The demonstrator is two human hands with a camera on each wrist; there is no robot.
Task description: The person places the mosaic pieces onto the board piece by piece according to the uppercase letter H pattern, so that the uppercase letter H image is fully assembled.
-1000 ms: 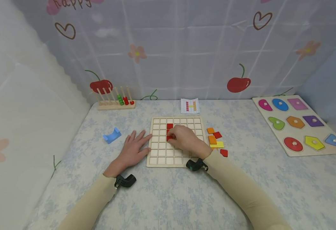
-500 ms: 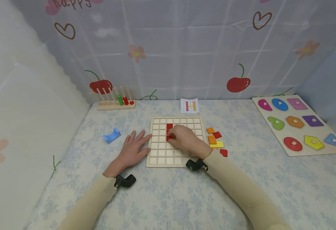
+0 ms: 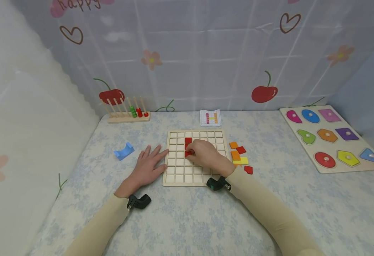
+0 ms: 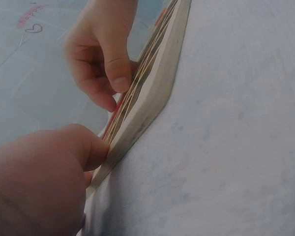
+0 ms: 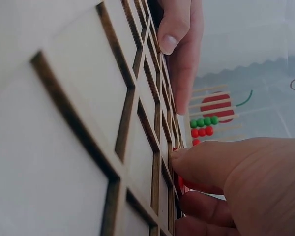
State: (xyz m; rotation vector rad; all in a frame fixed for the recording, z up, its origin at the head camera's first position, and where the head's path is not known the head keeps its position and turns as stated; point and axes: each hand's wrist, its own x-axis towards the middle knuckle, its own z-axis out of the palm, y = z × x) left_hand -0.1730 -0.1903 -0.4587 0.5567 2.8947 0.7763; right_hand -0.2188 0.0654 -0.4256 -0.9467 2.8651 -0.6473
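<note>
A wooden grid board [image 3: 175, 179] lies flat in the middle of the table. Red square tiles [image 3: 188, 140] sit in one of its columns, one below another. My right hand [image 3: 205, 153] is over the board and pinches a red tile [image 5: 181, 183] at the lower end of that red column; the fingers partly cover it. Spread flat, my left hand [image 3: 147, 166] rests beside the board, its thumb and index finger touching the left edge. In the left wrist view the left thumb [image 4: 91, 150] lies against the board's rim.
Loose orange tiles [image 3: 235, 155], red tiles [image 3: 248, 170] and a yellow tile [image 3: 244, 160] lie right of the board. A pattern card [image 3: 210, 118] is behind it. Around stand a blue curved piece [image 3: 124, 151], a bead-peg rack [image 3: 129, 116] and a shape puzzle [image 3: 334, 140].
Both hands and the tiles stay in place; only the head view shifts very slightly.
</note>
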